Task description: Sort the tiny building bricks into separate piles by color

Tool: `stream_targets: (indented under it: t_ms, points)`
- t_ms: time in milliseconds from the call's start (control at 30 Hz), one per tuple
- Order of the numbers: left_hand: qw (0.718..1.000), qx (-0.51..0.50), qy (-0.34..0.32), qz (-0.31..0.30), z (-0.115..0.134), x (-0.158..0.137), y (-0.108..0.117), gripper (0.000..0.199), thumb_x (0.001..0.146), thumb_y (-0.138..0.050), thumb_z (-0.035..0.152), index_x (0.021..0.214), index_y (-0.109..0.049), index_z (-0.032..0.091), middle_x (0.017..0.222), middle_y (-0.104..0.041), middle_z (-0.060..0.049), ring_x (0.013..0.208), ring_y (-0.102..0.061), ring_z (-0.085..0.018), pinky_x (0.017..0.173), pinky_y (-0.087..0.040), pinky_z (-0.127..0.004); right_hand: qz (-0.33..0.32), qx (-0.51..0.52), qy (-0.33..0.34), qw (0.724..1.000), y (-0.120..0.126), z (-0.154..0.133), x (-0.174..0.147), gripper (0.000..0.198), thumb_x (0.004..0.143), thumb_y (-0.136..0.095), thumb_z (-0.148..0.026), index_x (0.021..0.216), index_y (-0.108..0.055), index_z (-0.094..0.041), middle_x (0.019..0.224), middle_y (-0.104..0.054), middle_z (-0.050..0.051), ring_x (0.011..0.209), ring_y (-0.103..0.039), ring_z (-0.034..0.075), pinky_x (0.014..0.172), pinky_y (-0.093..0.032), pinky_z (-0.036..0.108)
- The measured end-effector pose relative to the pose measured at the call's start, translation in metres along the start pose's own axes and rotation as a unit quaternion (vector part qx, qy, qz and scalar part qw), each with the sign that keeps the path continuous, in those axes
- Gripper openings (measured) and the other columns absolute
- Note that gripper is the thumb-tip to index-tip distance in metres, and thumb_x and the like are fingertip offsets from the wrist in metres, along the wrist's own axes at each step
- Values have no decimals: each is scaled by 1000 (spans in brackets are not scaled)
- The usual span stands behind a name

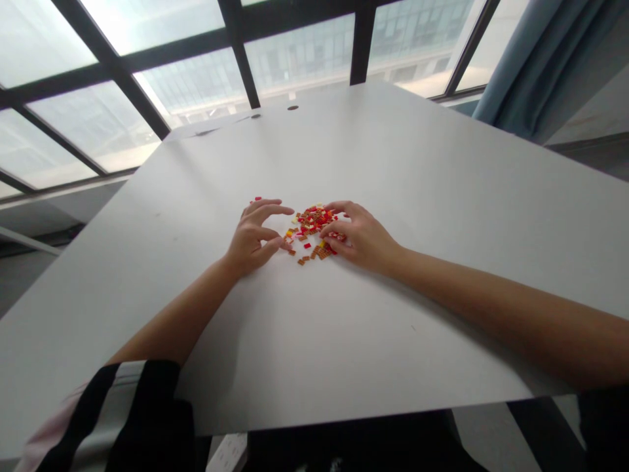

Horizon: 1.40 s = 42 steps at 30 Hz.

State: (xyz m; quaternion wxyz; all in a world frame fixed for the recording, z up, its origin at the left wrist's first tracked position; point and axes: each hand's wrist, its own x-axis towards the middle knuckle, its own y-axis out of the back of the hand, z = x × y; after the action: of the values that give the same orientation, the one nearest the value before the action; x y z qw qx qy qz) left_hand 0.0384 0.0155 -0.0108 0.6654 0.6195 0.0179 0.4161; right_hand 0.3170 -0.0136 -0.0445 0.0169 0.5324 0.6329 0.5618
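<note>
A loose pile of small plastic building bricks (310, 221) in red, orange-brown, yellow and pale tones lies on the white table (324, 347). At the pile's left edge is my left hand (251, 237), with its upper fingers spread; thumb and index finger come close together beside a few pieces. My right hand (366, 237) reaches over the pile's right side with curved, parted fingers, its tips among the bricks and covering some. Neither hand shows a clearly held piece. A few red bricks (258, 198) sit apart, partly hidden behind my left hand.
Large windows (299, 56) with dark frames stand beyond the table's far edge. A blue curtain (531, 72) hangs at the right. Two round holes, one of them a dark cable hole (293, 107), are near the far edge. A white power strip (228, 452) shows below the near edge.
</note>
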Motion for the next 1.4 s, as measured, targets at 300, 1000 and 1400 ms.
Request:
stream_targets:
  t_ms: [300,1000,1400]
  points:
    - [998,-17,21,55,1,0,2,42,99,-50,36,72,-82,34,127,-76,0,130,-60,-25,117,-43,-49,-2,6,-8,1000,0,0,-1,17,92,-64,-21,97,-80,-25,135,-61,13,123,-60,31,106,-51,56]
    - [983,125,36,133,-18,-9,0,38,90,-54,27,55,-68,28,106,-80,6,116,-66,-23,125,-24,-57,-10,2,-6,1000,0,-1,0,16,92,-65,-22,97,-80,-24,136,-61,15,122,-61,33,105,-51,57]
    - [932,230,231,159,-59,-24,-24,29,94,-56,37,109,-81,35,109,-72,-11,118,-59,-36,115,-25,-79,-10,-4,3,1000,-1,1,-1,16,93,-64,-23,98,-80,-23,137,-61,17,122,-62,33,104,-52,57]
